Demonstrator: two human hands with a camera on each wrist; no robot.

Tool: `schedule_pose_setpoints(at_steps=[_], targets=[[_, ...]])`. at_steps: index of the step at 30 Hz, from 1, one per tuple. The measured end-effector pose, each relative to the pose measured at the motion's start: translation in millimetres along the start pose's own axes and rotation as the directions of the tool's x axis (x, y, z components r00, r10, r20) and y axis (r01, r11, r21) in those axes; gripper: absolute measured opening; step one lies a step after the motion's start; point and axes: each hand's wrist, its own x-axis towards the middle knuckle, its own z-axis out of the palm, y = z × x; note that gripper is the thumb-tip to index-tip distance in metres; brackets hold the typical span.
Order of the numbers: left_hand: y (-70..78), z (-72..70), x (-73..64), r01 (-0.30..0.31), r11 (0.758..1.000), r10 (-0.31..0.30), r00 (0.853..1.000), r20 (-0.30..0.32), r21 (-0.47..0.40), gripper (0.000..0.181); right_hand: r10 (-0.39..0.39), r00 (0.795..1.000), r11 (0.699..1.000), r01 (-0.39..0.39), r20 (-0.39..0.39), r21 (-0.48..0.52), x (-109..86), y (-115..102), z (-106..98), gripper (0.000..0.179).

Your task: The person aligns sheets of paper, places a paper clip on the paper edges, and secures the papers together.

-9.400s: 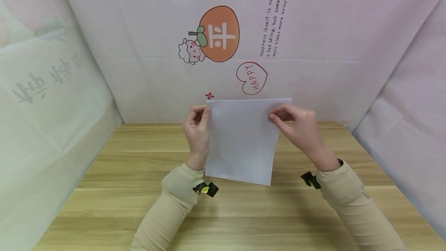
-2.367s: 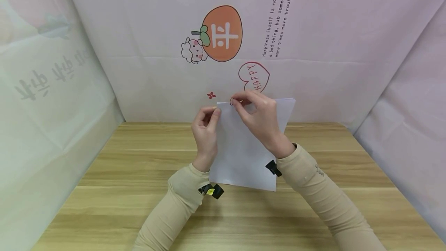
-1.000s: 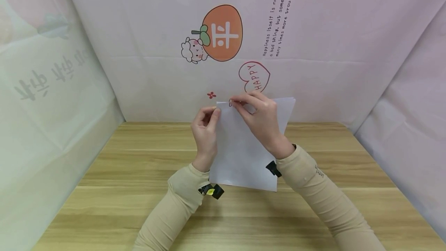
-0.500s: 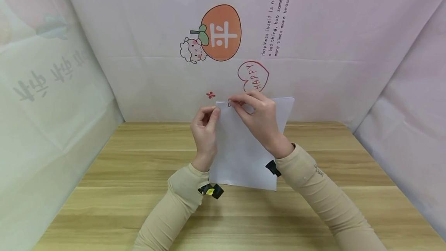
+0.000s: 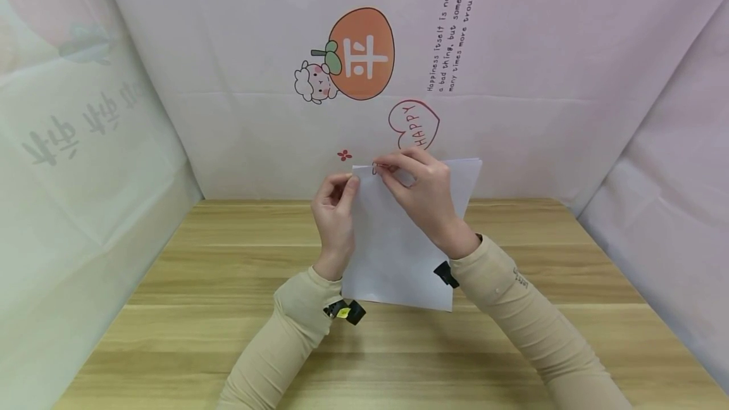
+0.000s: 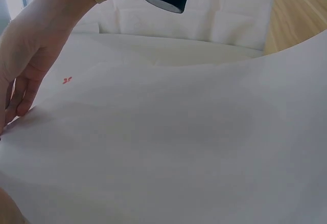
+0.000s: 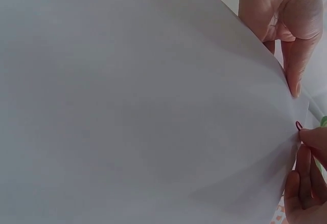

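Note:
White paper point(image 5: 393, 252), apparently more than one sheet, is held upright above the table. My left hand point(image 5: 336, 223) pinches its upper left corner between thumb and fingers. Close by at the top edge, my right hand point(image 5: 424, 192) pinches a small paper clip point(image 5: 374, 169), which straddles that edge. In the right wrist view the red loop of the paper clip point(image 7: 299, 126) shows against the paper, beside the right thumb. How far it sits on the sheets is hidden by the fingers.
Under the hands lies a wood-grain table point(image 5: 228, 334). A white printed cloth point(image 5: 512, 131) hangs behind it, with more cloth at both sides. Both wrists carry black camera mounts, the left one point(image 5: 347, 312) near the paper's lower edge.
Over the earlier frames my right hand came left from the paper's right side to its top edge, bringing the paper clip. During the last second both hands have stayed nearly still.

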Motion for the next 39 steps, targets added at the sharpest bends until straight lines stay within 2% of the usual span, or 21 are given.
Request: schedule_pose_setpoints(at_steps=[9,23,39], targets=[[2.8,0.1,-0.6,0.012,1.0,-0.012,1.0,0.013,0.007,0.025,-0.004,1.0,1.0,0.004,-0.01,-0.007,-0.9,0.2,1.1,0.011],[2.3,1.2,-0.8,0.018,1.0,-0.018,1.0,0.001,-0.002,0.023,-0.013,1.0,1.0,0.013,0.005,-0.022,-1.9,1.3,1.7,0.011],[1.4,1.1,-1.0,0.018,1.0,-0.018,1.0,0.017,0.004,0.025,-0.029,0.999,0.998,0.03,0.032,-0.055,-1.8,0.4,0.1,0.01]])
